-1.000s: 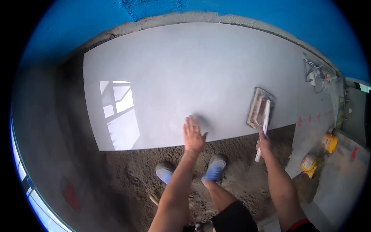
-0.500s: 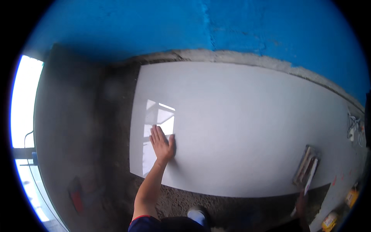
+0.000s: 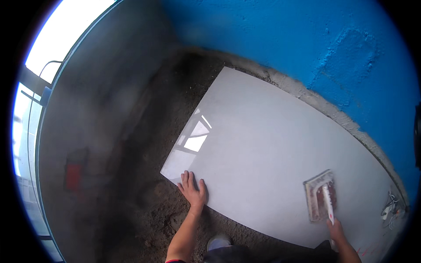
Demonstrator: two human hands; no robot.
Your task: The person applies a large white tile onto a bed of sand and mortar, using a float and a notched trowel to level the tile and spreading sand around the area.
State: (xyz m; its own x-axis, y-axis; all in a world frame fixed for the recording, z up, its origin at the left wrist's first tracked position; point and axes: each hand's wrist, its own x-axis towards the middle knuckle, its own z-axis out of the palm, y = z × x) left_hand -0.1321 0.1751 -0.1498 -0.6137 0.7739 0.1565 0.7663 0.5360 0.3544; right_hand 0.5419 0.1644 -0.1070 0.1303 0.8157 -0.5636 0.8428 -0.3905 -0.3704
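Note:
A large, glossy pale grey tile (image 3: 263, 149) lies on the rough dark bed. My left hand (image 3: 192, 190) rests open at its near edge, close to the near left corner, fingers spread over the surface. My right hand (image 3: 336, 232) is closed around the white handle of a rectangular float (image 3: 313, 201). This float has a mortar-smeared, reddish-brown body. It is over the tile's right part; whether it touches the surface I cannot tell.
A blue wall (image 3: 289, 39) with a rough, unpainted lower strip runs along the tile's far edge. Dark mortar (image 3: 158, 197) spreads to the left and near side. White cables (image 3: 390, 208) lie at the far right. My shoe (image 3: 218, 242) stands on the near side.
The view has turned, so the tile appears slanted. My left hand has slid from the tile's inner surface to its near edge. The float has moved farther in over the tile.

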